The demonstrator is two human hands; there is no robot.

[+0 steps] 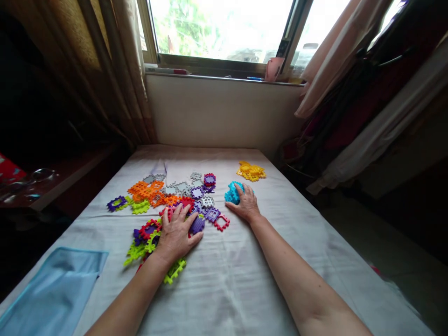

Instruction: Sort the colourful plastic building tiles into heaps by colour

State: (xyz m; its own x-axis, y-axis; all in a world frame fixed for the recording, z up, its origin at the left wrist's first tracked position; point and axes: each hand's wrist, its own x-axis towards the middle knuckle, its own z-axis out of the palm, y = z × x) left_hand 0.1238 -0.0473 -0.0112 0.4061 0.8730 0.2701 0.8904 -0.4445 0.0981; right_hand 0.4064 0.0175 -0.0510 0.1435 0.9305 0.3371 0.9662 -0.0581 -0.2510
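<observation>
My left hand (177,232) lies with fingers spread over a mixed pile of notched plastic building pieces. Under and beside it are red pieces (149,228), purple pieces (198,225) and lime green pieces (175,270); the palm hides part of the pile. My right hand (247,201) is curved round a small heap of blue notched building pieces (231,194), thumb on the near side and fingers over the top. Beyond it sits a separate heap of yellow pieces (251,171).
Orange pieces (145,190) and grey pieces (182,187) spread across the pale sheet (245,280). A light blue cloth pouch (52,289) lies at the near left. Behind stands a window ledge with a pink cup (273,69). Curtains (115,70) hang left, clothes (350,140) right.
</observation>
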